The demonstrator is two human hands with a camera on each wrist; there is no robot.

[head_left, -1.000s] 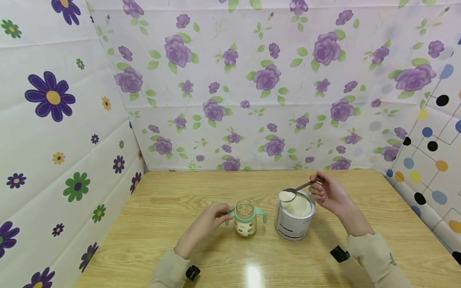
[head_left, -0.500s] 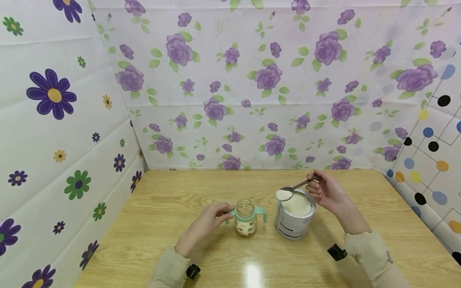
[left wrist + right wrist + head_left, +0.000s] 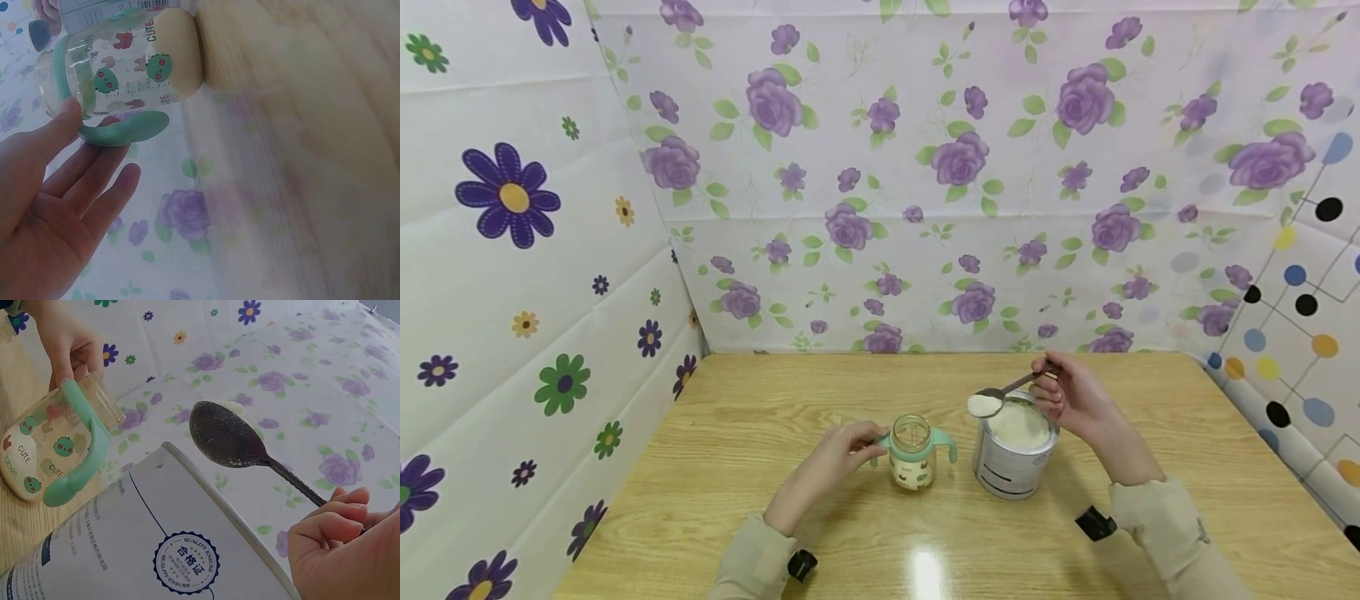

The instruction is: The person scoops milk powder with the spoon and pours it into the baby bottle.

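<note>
A clear baby bottle (image 3: pixel 912 467) with a mint-green collar and two handles stands upright on the table, its mouth uncovered. My left hand (image 3: pixel 842 454) pinches the bottle's left handle (image 3: pixel 125 131) between thumb and fingers. To the right stands an open milk powder can (image 3: pixel 1013 467), filled with pale powder (image 3: pixel 1021 427). My right hand (image 3: pixel 1078 398) grips a dark spoon (image 3: pixel 228 434) by its handle. The spoon's bowl carries a heap of white powder (image 3: pixel 983 406) and hovers over the can's left rim, tilted little. In the right wrist view mainly the bowl's underside shows.
The wooden table (image 3: pixel 760 400) bears the bottle and the can, which stand a short gap apart. A flowered cloth (image 3: pixel 880 208) hangs along the back edge, with other patterned cloths at both sides. A small black device (image 3: pixel 1096 523) sits at each wrist.
My right hand has moved slightly left, bringing the loaded spoon from above the can's powder to its left rim. The left hand and the bottle have stayed in place.
</note>
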